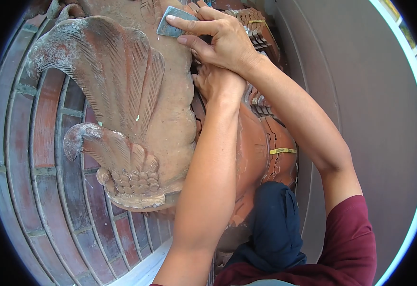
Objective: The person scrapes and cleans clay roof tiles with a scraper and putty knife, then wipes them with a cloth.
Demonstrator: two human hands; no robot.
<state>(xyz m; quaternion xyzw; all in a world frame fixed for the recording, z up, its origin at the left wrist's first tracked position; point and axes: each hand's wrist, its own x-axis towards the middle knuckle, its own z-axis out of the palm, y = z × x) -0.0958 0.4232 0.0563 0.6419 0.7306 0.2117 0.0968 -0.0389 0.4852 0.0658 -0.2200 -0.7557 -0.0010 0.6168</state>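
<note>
My right hand (228, 39) presses a small flat grey scraper-like piece (174, 23) against the top of a carved clay ornament (170, 105). The index finger lies along the piece, with the thumb close to its lower edge. Just below, my left hand (218, 83) is at the ornament's scalloped right edge, its fingers curled in there and partly hidden by my right hand. Feather-like leaves with grooved lines and a cluster of small round scales stand out in relief on the ornament. Pale, whitish patches mark the curled leaf tips.
Stacked clay roof tiles (256, 148) stand right of the ornament, bundled with a yellow strap (283, 150). More tiles (261, 35) sit behind my right hand. A brick-patterned surface (46, 138) runs along the left. A smooth grey-brown panel (361, 109) rises on the right.
</note>
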